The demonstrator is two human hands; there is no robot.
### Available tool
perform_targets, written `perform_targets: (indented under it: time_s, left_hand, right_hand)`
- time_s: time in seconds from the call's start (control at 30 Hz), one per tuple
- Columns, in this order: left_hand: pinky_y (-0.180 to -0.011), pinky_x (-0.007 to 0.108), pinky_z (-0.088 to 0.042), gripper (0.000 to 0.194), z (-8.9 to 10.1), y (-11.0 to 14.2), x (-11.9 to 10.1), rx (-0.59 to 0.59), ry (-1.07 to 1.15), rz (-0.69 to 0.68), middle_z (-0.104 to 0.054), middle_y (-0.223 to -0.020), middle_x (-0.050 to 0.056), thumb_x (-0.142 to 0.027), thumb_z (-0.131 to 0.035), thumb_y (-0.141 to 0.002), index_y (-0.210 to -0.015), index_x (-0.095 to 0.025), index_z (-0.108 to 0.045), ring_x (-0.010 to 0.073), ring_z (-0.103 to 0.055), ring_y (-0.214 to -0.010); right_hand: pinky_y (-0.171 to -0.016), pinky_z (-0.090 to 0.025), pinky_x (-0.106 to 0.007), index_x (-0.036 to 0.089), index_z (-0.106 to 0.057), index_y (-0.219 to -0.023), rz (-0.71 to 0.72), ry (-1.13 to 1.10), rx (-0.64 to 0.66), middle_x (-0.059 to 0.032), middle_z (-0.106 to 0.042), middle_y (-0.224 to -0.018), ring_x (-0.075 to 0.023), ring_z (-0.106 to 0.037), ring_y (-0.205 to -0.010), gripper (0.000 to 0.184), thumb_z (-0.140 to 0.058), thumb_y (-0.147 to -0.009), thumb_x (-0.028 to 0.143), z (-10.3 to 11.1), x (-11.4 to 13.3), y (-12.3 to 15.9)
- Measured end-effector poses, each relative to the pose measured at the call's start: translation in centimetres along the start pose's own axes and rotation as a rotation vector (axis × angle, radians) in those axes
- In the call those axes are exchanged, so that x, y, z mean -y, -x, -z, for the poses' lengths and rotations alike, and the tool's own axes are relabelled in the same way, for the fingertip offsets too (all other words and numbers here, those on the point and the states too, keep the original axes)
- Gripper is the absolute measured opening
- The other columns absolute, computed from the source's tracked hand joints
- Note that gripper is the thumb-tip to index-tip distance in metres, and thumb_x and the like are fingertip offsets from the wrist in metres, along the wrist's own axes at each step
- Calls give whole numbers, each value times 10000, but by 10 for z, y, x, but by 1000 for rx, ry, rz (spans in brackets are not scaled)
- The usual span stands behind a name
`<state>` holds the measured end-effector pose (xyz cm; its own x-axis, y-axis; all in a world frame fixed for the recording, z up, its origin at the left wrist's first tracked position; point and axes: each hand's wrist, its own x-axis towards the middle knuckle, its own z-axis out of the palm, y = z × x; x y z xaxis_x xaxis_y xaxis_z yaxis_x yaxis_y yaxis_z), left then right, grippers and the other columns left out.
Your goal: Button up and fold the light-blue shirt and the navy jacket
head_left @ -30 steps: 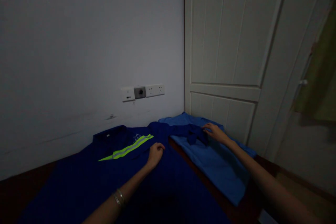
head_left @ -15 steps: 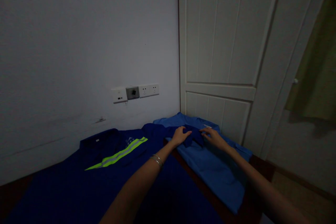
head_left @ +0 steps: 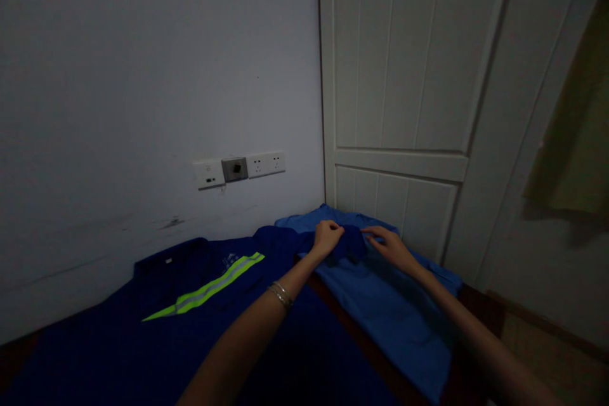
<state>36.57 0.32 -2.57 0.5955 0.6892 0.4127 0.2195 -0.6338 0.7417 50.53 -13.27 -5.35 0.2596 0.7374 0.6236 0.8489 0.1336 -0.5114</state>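
Observation:
A dark blue work jacket (head_left: 285,342) with a yellow-green and grey reflective stripe lies spread out, its collar toward the wall. Its sleeve (head_left: 351,243) stretches right, over a lighter blue garment (head_left: 394,323). My left hand (head_left: 328,236), with bracelets at the wrist, is closed in a pinch on the sleeve near its end. At the sleeve's right edge, my right hand (head_left: 389,247) has its thumb and index finger closed on the dark cloth. The sleeve end lies between both hands. Dim light hides the folds in the foreground.
A pale wall (head_left: 143,108) with a row of sockets (head_left: 265,163) rises behind the jacket. A white panelled door (head_left: 404,108) stands behind the lighter garment. On the right hangs a yellowish curtain (head_left: 575,158). Dark red surface (head_left: 340,311) shows between the garments.
The sleeve end, bunched before, is now spread flatter between my hands. My left hand has risen slightly and closed its fingers. The view has shifted a little.

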Motion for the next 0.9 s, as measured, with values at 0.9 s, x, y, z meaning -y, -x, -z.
perform_targets:
  time_s: [0.9]
  left_hand:
    - [-422, 221, -393, 232, 222, 53, -10, 315, 344, 375, -572, -480, 8, -359, -604, -700, -639, -135, -616, 108, -506, -402]
  right_hand:
    - [-707, -510, -315, 204, -691, -881, 379, -166, -145, -46, -709, -836, -187, -646, -754, 239, -515, -824, 356, -38, 196, -61]
